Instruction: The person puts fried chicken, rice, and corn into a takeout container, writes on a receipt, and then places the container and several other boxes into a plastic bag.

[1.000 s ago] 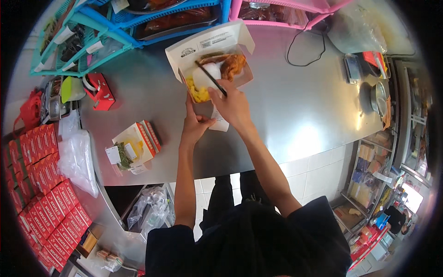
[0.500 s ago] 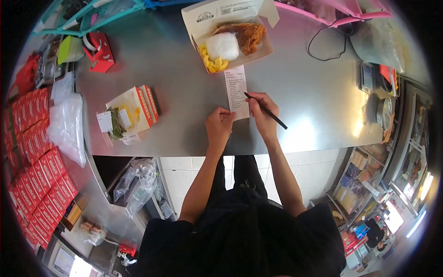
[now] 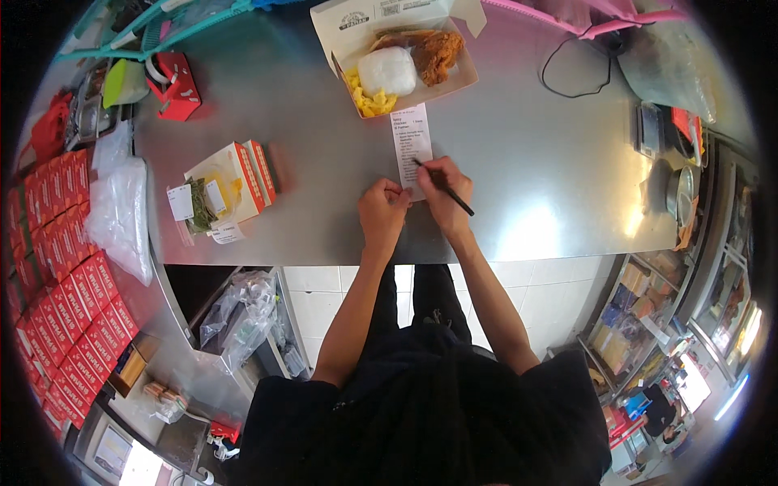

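From my end, the slip (image 3: 412, 146) lies flat on the steel counter (image 3: 284, 121), just beyond the hands, its long axis running near to far. Its far end meets the near side of the meal box (image 3: 442, 16); I can't make out whether it is tucked under. The right hand (image 3: 447, 189) is at the slip's right edge, grasping a dark pen (image 3: 459, 201) that slants from a far-left tip to a near-right end. The tip is over the slip's nearer half, though I can't tell whether it touches the paper. The left hand (image 3: 384, 212) is loosely curled at the near left corner; whether it pinches the paper or only pins it, I can't tell. Both hands are close, but the right reaches farther along the slip.

As for writing, I get rows of dark print down the white slip, the smaller lines too blurred to follow. A dark emblem and a square code mark the meal box's lid. Over on the left, white labels sit on a small pack (image 3: 246, 180), and the stacked red cartons (image 3: 85, 324) carry white lettering.
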### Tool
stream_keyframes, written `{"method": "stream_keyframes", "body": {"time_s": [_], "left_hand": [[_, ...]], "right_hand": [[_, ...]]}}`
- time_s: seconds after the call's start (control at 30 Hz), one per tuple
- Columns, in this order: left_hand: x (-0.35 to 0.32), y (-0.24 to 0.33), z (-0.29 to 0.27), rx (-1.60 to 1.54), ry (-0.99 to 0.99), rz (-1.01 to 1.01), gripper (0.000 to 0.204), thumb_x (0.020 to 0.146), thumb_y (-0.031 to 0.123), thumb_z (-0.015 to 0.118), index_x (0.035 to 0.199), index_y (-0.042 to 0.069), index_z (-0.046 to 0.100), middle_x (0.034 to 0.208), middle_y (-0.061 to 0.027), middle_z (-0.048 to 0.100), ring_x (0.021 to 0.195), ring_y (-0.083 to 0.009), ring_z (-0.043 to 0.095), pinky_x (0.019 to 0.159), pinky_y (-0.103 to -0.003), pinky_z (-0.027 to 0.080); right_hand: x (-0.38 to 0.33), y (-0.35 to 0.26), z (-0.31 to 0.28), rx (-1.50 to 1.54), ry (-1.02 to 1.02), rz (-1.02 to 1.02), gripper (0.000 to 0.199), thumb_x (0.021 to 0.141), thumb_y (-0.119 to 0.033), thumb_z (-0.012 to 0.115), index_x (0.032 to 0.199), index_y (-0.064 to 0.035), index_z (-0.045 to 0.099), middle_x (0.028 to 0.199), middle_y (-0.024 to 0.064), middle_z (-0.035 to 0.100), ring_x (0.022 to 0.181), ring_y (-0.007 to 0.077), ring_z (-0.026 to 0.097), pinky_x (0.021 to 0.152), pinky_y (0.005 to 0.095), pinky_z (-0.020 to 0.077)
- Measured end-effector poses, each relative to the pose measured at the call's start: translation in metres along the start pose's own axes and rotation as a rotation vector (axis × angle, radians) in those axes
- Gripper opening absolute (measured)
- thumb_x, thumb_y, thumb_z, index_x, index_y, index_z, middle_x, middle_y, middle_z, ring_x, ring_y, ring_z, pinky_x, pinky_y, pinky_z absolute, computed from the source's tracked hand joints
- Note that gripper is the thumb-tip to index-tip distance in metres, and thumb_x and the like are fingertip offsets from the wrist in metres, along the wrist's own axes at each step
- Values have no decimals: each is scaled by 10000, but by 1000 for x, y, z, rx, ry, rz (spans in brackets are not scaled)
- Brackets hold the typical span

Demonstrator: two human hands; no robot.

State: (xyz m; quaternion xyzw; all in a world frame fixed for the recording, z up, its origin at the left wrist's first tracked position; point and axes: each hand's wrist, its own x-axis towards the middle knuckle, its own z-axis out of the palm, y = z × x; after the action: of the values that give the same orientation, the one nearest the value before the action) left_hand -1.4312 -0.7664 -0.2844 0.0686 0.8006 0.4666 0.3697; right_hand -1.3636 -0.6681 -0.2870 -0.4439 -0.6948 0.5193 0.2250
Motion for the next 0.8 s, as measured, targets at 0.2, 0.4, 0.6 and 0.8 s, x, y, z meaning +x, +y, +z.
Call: {"method": "stream_keyframes", "body": {"time_s": [0.2, 0.4, 0.6, 0.8], "left_hand": [[1, 1, 0, 30, 9, 34, 160, 757, 127, 651, 720, 3, 556, 601, -85, 622, 518, -148, 603, 472, -258, 439], [-2, -4, 3, 25, 50, 93, 198, 771, 161, 660, 739, 2, 546, 607, -73, 614, 511, -130, 583, 411, -250, 412], [1, 21, -36, 255, 289, 235, 319, 781, 249, 663, 937, 1, 537, 711, -89, 596, 589, -189, 580, 548, -316, 444], [105, 122, -63, 339, 598, 847, 347, 796, 222, 640, 1016, -31, 553, 816, -117, 603, 655, -277, 577, 632, -330, 466]], "right_hand": [[-9, 3, -11, -65, -112, 12, 123, 744, -103, 656, 773, -10, 582, 724, 120, 639, 648, 177, 632, 587, 282, 487], [8, -25, -26, -794, -431, -167, 327, 788, -348, 621, 758, -28, 558, 541, 80, 555, 496, 215, 575, 477, 345, 439], [71, -67, -51, -676, -207, -189, 435, 745, -436, 643, 947, -62, 553, 797, 108, 601, 722, 282, 608, 603, 390, 467], [202, -89, -41, -346, 216, -733, 363, 765, -274, 661, 1008, -21, 571, 814, 111, 628, 639, 257, 605, 582, 358, 474]]}}
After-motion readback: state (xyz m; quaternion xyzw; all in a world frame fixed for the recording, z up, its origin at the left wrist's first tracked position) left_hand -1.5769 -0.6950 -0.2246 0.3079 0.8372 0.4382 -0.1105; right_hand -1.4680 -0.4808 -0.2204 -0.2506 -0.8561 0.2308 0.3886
